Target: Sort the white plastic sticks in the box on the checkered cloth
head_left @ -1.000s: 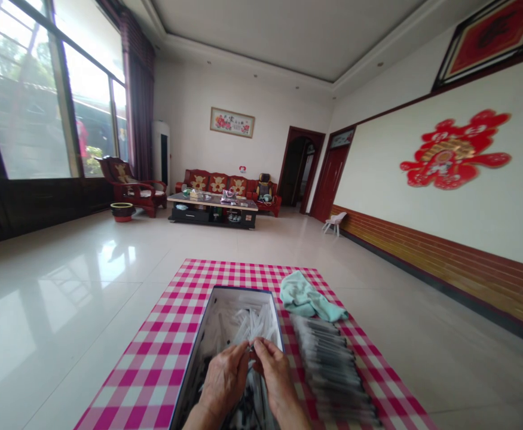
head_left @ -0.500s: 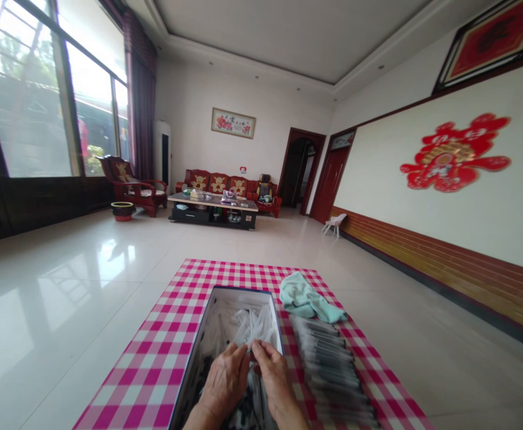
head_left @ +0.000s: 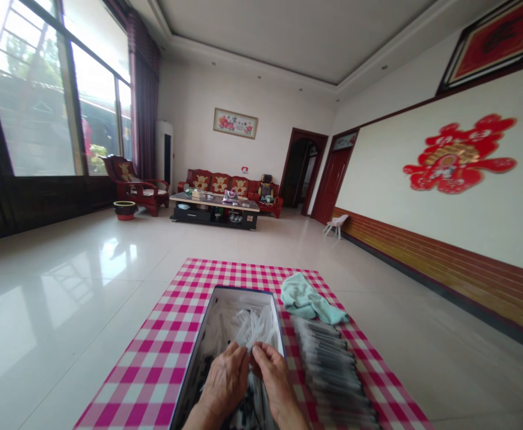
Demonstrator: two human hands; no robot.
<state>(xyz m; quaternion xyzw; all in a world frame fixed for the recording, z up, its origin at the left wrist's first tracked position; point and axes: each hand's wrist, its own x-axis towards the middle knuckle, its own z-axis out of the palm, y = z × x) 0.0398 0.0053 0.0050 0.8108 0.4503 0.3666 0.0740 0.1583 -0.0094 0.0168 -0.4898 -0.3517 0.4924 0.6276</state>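
Observation:
An open box point(head_left: 205, 322) with a dark blue rim holds clear plastic tubes point(head_left: 256, 324) at its far end and small black pieces nearer to me. Over the box, my left hand point(head_left: 226, 377) is closed, with its fingertips pinched. My right hand point(head_left: 271, 371) meets it, thumb and finger pressed together. Whatever lies between the fingertips is too small to name. Right of the box is a row of dark, pen-like sticks point(head_left: 333, 370), blurred. Beyond that row lies a crumpled mint-green cloth point(head_left: 308, 298).
A pink and white checked cloth point(head_left: 153, 358) covers the table under the box. Farther off on the tiled floor stand a low table point(head_left: 214, 206), a red wooden sofa, an armchair point(head_left: 131, 182), a pot point(head_left: 125, 211) and a small white chair point(head_left: 335, 226).
The view has shifted very slightly. Both hands stay over the box with their fingertips together, almost unmoved.

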